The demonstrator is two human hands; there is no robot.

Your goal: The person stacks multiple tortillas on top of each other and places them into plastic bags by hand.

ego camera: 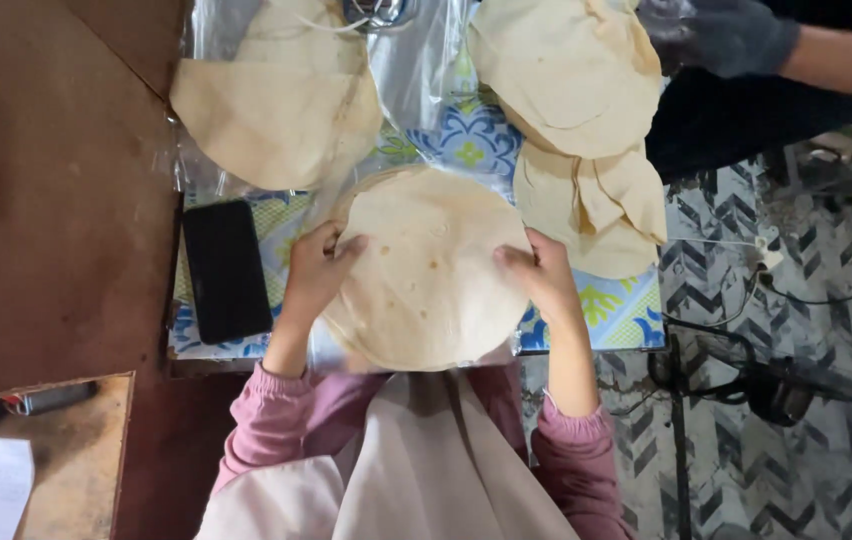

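Note:
A round pale flatbread (426, 275) with small brown spots lies in front of me on the patterned table (626, 310), on top of a stack of the same. My left hand (314, 268) grips its left edge, fingers curled over the rim. On the opposite edge, my right hand (543, 275) holds the bread the same way. Pink sleeves cover both my forearms.
A black phone (225, 268) lies left of the bread. More flatbread stacks sit at the back left (276, 110) and back right (576, 100) on clear plastic. Another person's dark-gloved hand (726, 38) is at the top right. A lighter (46, 398) rests on a small wooden surface.

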